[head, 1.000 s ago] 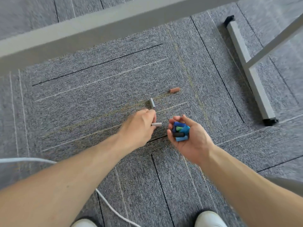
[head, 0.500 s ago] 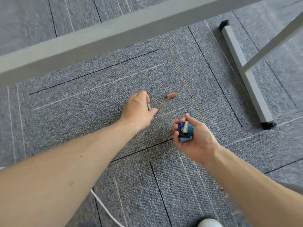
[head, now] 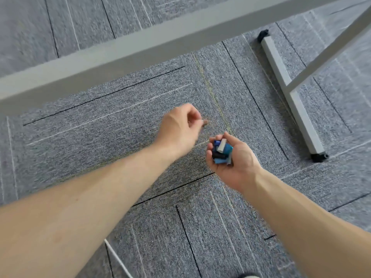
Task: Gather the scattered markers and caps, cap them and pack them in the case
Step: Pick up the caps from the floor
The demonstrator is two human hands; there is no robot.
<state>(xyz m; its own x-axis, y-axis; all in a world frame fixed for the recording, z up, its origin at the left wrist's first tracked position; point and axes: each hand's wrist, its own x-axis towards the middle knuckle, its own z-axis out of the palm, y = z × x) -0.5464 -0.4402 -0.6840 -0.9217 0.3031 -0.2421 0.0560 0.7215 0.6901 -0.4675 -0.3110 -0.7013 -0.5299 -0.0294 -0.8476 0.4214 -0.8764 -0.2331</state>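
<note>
My right hand (head: 234, 163) is palm up over the carpet, its fingers curled round a small pile of marker caps (head: 221, 152): blue ones, a black one and a light grey one on top. My left hand (head: 178, 127) reaches forward to the left of it with its fingers curled. Its fingertips pinch a blurred brown cap (head: 205, 122) just above the carpet. No markers or case are in view.
A grey table crossbar (head: 140, 47) runs across the top above the carpet. A grey table foot (head: 291, 97) with black end caps lies at the right. A white cable (head: 118, 259) crosses the carpet at the bottom, near a shoe tip (head: 248, 276).
The left hand put a grey cap into the right palm, moved forward onto a second grey cap, then right to the brown cap. The second grey cap no longer shows on the carpet.
</note>
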